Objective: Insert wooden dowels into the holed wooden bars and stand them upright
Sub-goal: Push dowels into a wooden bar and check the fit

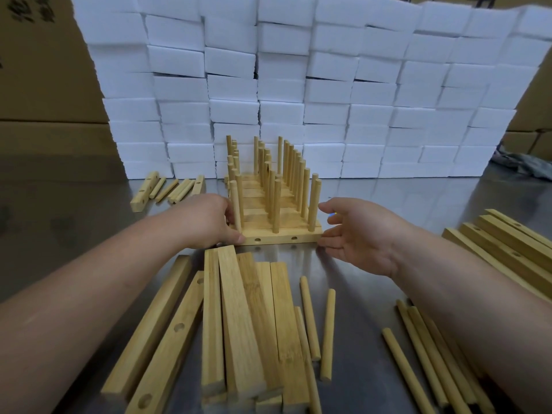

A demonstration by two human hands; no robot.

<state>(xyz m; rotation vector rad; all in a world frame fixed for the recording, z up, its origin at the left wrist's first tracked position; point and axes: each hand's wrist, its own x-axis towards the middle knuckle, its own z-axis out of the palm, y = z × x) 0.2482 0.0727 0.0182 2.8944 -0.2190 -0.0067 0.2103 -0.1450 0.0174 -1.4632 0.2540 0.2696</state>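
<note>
Loose bars (239, 324) and dowels (327, 333) lie on the bench (358, 369) before both hands.
Left hand (206, 219) touches the left end of the front bar (280, 239), grip impossible to tell; right hand (358, 237), grip wide, fingertips at its right end. That bar stands mid-bench with three upright dowels (276, 204), more behind.

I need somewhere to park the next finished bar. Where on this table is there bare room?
Bare table shows right of the upright rack, between the foam blocks and the right-hand bar stack. Another patch lies left of the left hand, between the far-left small pile and the near loose bars. In front of the rack it is crowded with those bars and loose dowels.
</note>
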